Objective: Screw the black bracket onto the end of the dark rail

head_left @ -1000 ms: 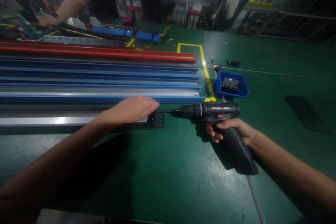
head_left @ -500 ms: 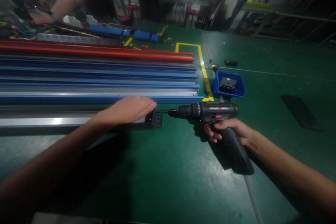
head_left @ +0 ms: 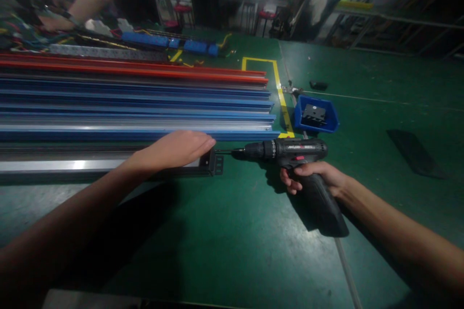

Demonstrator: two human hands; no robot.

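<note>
My right hand [head_left: 322,178] is wrapped round the handle of a black cordless drill [head_left: 297,151], its forefinger side near the red switch. The drill lies level, and its long thin bit [head_left: 226,151] points left, reaching the black end piece [head_left: 208,164] of a dark metal profile [head_left: 83,165]. Whether the bit sits in a screw is too small to tell. Across the top of that profile's end lies my left hand [head_left: 177,148], closed over it with some fingers hidden. A slotted black tab [head_left: 219,165] sticks out from the end piece below the bit.
Beyond the profile, several blue rails [head_left: 145,106] and orange rails [head_left: 145,65] lie parallel. A blue bin [head_left: 331,125] holds dark brackets. A flat black piece [head_left: 413,153] lies on the green surface at right. At the upper left, another person's arm [head_left: 90,5] is over wires and blue-wrapped parts.
The whole view has shifted very slightly upward. Both hands, the drill and the profile keep the same places relative to one another.
</note>
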